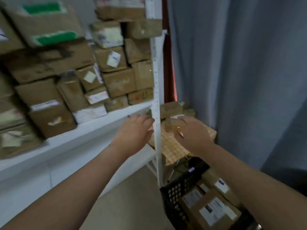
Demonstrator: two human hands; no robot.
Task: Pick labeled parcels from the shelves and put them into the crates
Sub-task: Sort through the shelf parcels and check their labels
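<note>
Left hand [136, 128] at the right front corner of the shelf [103, 125], beside the white upright [157, 113]; grip wide, holding nothing. Right hand [192, 133] beyond the upright, over a yellow-patterned parcel [172, 146]; grip wide, contact unclear through blur. Brown parcels [118, 82] stacked on the shelf. Labelled parcels [214, 211] lie in the black crate [176, 193] below the shelf's right end.

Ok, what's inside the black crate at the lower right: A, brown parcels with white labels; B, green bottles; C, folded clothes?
A: the black crate holds several brown parcels, and white labels show on their tops.
</note>
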